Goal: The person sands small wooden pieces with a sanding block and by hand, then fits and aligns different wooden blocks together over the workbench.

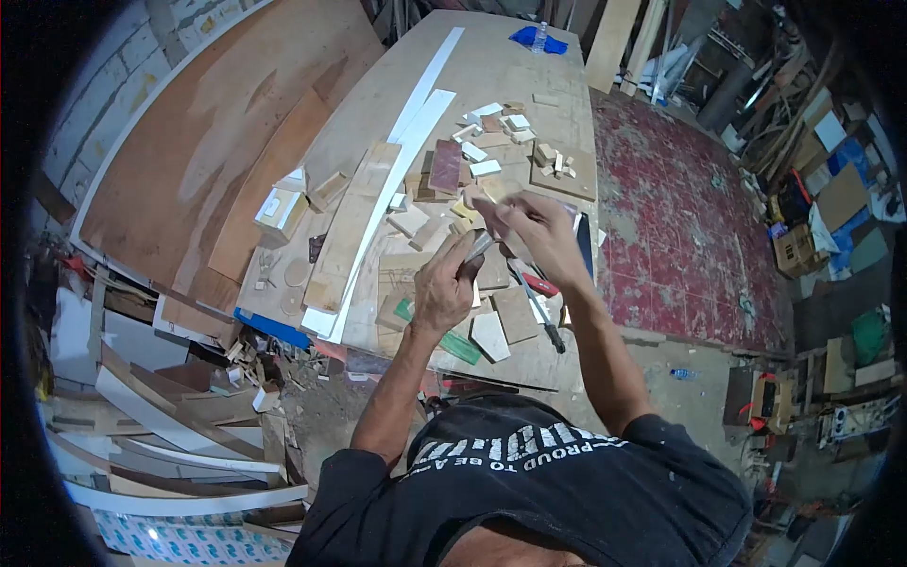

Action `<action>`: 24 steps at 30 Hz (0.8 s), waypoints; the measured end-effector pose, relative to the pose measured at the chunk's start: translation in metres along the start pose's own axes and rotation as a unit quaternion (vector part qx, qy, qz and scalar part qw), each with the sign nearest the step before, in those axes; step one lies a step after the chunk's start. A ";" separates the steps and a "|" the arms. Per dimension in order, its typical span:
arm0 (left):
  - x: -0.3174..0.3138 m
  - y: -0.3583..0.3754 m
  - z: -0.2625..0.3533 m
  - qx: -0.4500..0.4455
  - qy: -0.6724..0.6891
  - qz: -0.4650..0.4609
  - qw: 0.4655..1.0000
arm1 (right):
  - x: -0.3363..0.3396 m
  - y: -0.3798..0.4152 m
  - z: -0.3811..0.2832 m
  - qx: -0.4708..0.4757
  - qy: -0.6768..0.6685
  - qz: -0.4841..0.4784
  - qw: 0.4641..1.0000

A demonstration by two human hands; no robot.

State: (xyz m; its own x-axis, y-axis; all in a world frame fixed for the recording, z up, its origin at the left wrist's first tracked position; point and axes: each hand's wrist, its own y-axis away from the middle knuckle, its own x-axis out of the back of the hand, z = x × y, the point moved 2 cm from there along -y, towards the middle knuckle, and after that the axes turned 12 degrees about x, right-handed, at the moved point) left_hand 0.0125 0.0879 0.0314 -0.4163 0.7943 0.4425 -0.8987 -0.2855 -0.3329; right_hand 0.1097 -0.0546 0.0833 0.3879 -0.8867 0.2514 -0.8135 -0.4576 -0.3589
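Observation:
My left hand (446, 283) is over the near part of the workbench, its fingers wrapped round a small greyish cylindrical piece (480, 246). Just right of it and a little higher is my right hand (539, 231), blurred by motion, its fingers bent; what they hold, if anything, is too smeared to make out. Below the hands lie wood offcuts (513, 314), a green strip (460, 347), a red-handled tool (540, 284) and a long thin tool with a black handle (554, 335).
Long white strips (378, 213) and a plank (354, 227) run along the bench (378, 94). Small blocks sit beyond my hands, some on a square board (576, 175). A large brown panel (208, 142) leans left. A bottle (539, 38) stands at the far end.

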 end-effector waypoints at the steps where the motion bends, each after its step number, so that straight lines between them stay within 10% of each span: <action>1: 0.001 0.000 0.000 -0.011 0.009 0.021 1.000 | 0.004 0.008 -0.004 0.008 -0.007 -0.017 1.000; 14: -0.003 0.007 -0.009 -0.024 -0.025 0.004 0.999 | -0.009 -0.006 0.004 0.012 0.089 -0.025 0.996; 18: -0.014 0.004 -0.024 0.024 0.213 0.008 0.977 | -0.001 -0.016 0.001 -0.053 0.008 0.028 0.998; 20: -0.006 0.008 -0.041 0.250 0.499 -0.102 0.823 | 0.004 -0.007 0.016 -0.060 -0.071 0.079 0.993; 24: 0.000 0.008 -0.029 0.248 0.554 -0.101 0.788 | -0.013 0.026 0.038 -0.065 -0.227 0.158 0.959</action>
State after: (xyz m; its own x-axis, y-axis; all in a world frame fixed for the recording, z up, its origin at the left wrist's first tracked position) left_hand 0.0100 0.1010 0.0045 -0.1291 0.7521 -0.6463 -0.9890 -0.0500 0.1394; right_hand 0.1001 -0.0574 0.0368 0.2388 -0.9301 -0.2790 -0.9569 -0.1765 -0.2307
